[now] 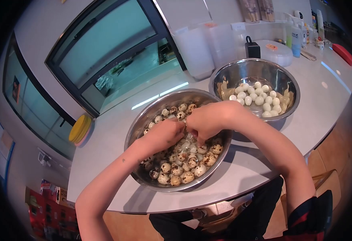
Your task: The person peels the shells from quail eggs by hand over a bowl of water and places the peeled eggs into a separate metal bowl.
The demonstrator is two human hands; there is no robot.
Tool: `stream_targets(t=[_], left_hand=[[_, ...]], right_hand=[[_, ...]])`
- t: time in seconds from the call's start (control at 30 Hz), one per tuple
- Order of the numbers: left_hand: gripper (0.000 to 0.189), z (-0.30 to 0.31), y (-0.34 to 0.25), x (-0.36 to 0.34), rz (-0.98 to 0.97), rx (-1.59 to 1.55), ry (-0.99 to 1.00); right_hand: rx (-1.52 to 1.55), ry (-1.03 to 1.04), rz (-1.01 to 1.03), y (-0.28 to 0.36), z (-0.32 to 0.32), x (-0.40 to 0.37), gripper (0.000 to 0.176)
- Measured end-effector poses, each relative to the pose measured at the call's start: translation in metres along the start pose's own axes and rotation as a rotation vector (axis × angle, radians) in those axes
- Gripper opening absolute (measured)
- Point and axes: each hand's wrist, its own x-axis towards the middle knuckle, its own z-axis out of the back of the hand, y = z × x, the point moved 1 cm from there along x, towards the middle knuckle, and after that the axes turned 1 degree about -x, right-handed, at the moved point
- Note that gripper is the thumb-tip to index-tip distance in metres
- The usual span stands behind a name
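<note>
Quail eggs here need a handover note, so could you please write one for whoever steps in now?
Left hand and right hand: fingertips pinched together over the near steel bowl; what they grip is hidden.
Done: a batch of peeled white eggs lies in the far steel bowl.
Left: many speckled quail eggs in the near bowl, shells on.

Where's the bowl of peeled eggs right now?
In the head view, the peeled-egg bowl sits on the counter to the right, just behind the speckled-egg bowl and beyond the right hand; a black box stands behind it.
</note>
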Motion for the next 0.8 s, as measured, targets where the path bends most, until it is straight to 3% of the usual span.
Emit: stream_targets(t=[0.07,0.13,0.2,0.33,0.4,0.43,0.53,0.63,0.67,0.73,0.8], left_hand=[[0.012,0.015,0.005,0.001,-0.116,-0.092,-0.107],[0.016,0.033,0.002,0.011,0.053,-0.196,-0.157],[0.019,0.052,-0.014,0.032,0.277,-0.488,-0.054],[0.025,0.065,-0.040,0.080,0.262,-0.812,0.002],[0.035,0.062,-0.047,0.099,0.045,-1.039,-0.103],[0.035,0.062,-0.048,0.100,0.044,-1.043,-0.113],[0.044,0.063,-0.046,0.091,0.077,-1.113,-0.214],[0.036,0.062,-0.021,0.051,0.132,-0.983,-0.142],[0.036,0.057,-0.010,0.035,0.148,-0.983,-0.156],[0.035,0.047,0.005,0.003,0.218,-0.909,-0.247],[0.037,0.032,0.012,-0.024,0.254,-1.032,-0.199]], right_hand=[[-0.035,0.067,0.064,0.004,-0.003,0.001,0.025],[-0.067,0.112,0.028,0.007,-0.007,0.003,0.027],[-0.072,0.130,0.023,0.009,-0.012,0.004,0.029],[-0.125,0.172,0.035,0.012,-0.020,0.011,0.032],[-0.093,0.233,0.034,0.012,-0.021,0.015,0.030],[-0.102,0.237,0.035,0.011,-0.019,0.015,0.030],[0.077,0.165,0.074,0.009,-0.011,0.008,0.031],[0.176,-0.099,0.267,0.002,-0.009,0.014,0.031],[0.170,-0.093,0.286,0.000,-0.011,0.018,0.031],[0.311,-0.318,0.340,-0.001,-0.008,0.023,0.029],[0.342,-0.384,0.391,0.004,-0.007,0.023,0.025]])
